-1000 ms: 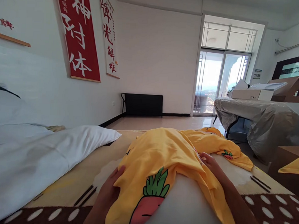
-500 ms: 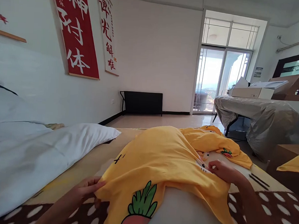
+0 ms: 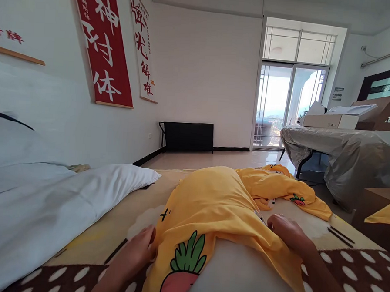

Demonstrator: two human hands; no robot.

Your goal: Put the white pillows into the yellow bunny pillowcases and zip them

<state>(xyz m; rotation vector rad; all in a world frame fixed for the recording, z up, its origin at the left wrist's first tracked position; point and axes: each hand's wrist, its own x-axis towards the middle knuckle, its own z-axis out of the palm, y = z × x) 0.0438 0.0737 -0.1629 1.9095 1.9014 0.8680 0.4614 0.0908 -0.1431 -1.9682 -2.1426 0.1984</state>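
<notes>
A yellow pillowcase (image 3: 208, 199) with a carrot print is drawn over the far part of a white pillow (image 3: 240, 274), whose near end shows bare below the cloth's edge. At the left side of the cloth, my left hand (image 3: 140, 245) is closed on the pillowcase, fingertips partly hidden. My right hand (image 3: 287, 231) has its fingers curled on the pillowcase at the right side. Another crumpled yellow cloth (image 3: 281, 187) with a carrot print lies beyond my right hand.
A white pillow or quilt (image 3: 81, 201) lies at left on the patterned blanket (image 3: 346, 258). A plastic-covered table (image 3: 355, 145) bearing boxes stands at right, with a cardboard box (image 3: 371, 207) below. A folded black panel (image 3: 189, 137) leans by the far wall.
My left hand has moved right and inward, drawing the pillowcase's left side in against the pillow. My right hand has shifted slightly left and down, its fingers curling more.
</notes>
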